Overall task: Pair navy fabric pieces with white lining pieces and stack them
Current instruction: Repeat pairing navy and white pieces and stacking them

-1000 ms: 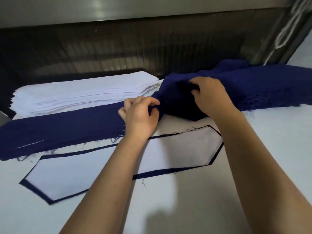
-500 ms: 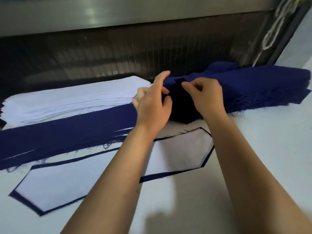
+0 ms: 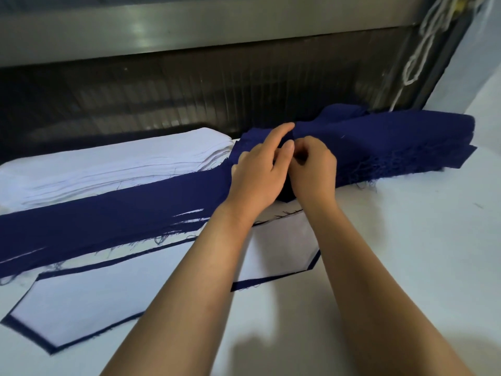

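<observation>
On one navy pile [image 3: 379, 147], left hand [image 3: 257, 175] lies loose-fingered, right hand [image 3: 314, 169] pinches its cloth. One white stack [image 3: 108, 169] beside it, one paired piece [image 3: 95, 302] nearer.

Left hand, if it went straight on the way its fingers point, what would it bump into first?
The left hand would meet the navy cloth pile first; its pointing finger seems to touch it now. Behind the pile is a dark ribbed wall, but how far back is unclear.
</observation>
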The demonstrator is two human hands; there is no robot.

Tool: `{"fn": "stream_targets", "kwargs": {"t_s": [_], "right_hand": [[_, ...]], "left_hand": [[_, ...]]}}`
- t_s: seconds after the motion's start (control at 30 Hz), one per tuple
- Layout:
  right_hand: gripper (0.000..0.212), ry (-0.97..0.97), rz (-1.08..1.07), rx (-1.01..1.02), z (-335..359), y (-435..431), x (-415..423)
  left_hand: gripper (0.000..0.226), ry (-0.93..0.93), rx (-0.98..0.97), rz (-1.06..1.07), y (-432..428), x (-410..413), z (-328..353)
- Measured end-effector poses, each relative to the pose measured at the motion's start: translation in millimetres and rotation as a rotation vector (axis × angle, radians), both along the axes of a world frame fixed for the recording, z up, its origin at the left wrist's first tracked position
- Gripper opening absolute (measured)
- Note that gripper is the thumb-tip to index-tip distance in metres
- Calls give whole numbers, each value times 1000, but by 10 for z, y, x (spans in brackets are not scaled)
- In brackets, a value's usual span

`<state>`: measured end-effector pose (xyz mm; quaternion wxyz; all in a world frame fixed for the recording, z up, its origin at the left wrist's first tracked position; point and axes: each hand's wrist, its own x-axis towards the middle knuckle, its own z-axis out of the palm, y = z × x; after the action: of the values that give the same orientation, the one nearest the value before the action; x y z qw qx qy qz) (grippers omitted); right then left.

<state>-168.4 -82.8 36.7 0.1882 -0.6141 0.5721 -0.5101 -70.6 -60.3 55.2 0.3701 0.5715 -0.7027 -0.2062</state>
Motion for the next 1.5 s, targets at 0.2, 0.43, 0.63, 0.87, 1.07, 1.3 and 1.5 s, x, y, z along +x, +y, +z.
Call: {"fn": "stream_targets", "kwargs": {"t_s": [0.2,0.43,0.63,0.87,1.07,1.3,1.5], "right_hand": [[8,-70,74,-76,-39,42,49],[28,84,-73,-412,-260,139,92],[27,194,-144,-471,-251,157,52],[29,304,-229,-331,-145,174,-77],[39,494,-170,-68,-71,111,-170],[41,546,-189,14,12,238,-175],[23,625,-47,-93,-31,551,-205]], "left_hand": [[33,-64,-1,67,-94,-31,60],[15,221,19,135,-173,37,108],[20,582,10,138,-138,192,125],[41,621,44,248,226,826,7],[40,587,77,373,712,1372,-109],[37,533,53,434,1209,1789,-229],[21,569,6,501,1604,2157,-377]]}}
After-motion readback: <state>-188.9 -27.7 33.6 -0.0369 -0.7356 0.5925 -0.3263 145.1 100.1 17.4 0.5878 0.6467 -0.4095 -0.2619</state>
